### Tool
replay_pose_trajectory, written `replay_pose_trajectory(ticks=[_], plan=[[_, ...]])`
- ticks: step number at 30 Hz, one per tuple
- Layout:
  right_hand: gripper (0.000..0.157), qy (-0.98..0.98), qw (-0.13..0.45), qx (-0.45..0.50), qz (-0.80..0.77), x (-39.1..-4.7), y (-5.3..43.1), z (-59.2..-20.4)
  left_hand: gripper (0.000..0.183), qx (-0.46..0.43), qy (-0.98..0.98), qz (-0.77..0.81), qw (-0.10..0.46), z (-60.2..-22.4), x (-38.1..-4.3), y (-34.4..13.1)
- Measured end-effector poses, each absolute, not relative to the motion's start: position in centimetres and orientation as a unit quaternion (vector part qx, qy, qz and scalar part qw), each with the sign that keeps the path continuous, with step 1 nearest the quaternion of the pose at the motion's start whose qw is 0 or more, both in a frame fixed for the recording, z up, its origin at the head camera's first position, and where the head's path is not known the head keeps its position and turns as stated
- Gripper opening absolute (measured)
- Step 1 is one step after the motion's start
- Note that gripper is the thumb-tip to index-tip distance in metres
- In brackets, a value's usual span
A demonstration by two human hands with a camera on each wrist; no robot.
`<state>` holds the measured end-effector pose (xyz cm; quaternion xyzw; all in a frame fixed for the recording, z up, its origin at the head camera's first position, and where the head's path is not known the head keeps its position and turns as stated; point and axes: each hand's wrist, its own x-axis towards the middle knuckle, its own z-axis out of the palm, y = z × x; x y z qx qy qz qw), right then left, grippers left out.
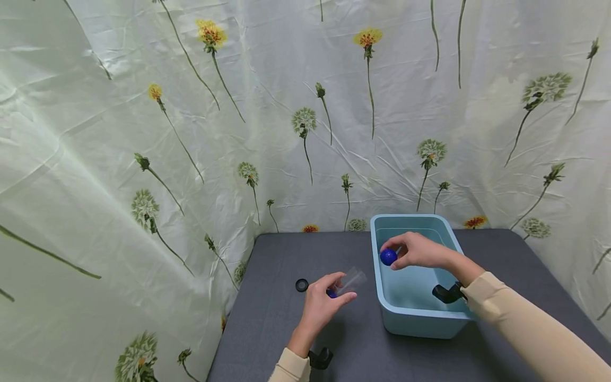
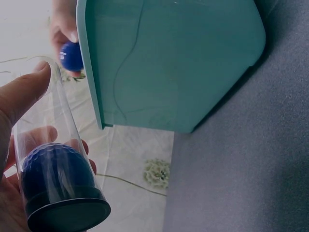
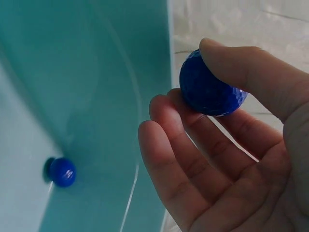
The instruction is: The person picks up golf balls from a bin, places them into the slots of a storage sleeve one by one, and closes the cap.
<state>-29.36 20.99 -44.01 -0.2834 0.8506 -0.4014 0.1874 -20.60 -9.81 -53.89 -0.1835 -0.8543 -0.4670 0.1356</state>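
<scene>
My left hand (image 1: 321,302) grips a clear plastic tube (image 2: 53,116) with a dark cap at one end. Inside the tube, against the cap, sits a blue golf ball (image 2: 58,169). Between thumb and fingertips, my right hand (image 1: 420,251) pinches another blue golf ball (image 1: 389,257), held over the left part of a light blue bin (image 1: 410,317). A further blue ball (image 3: 63,172) lies down in the bin, in a corner seen from the right wrist view; in the head view it is hidden.
A black ring-shaped cap (image 1: 302,285) lies on the dark grey table (image 1: 281,260), left of my left hand. The bin's tall walls stand on the table's right half. Behind the table hangs a pale curtain (image 1: 286,148) printed with dandelions.
</scene>
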Motion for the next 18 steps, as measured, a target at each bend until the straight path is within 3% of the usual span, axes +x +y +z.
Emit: replay_pose_trajectory(ticks=[18], plan=[[0.040,0.838,0.167,-0.352,-0.382,-26.6,16.8,-43.9,0.046,-0.193,-0.855,-0.462,0.134,-53.5,-20.3,-9.4]])
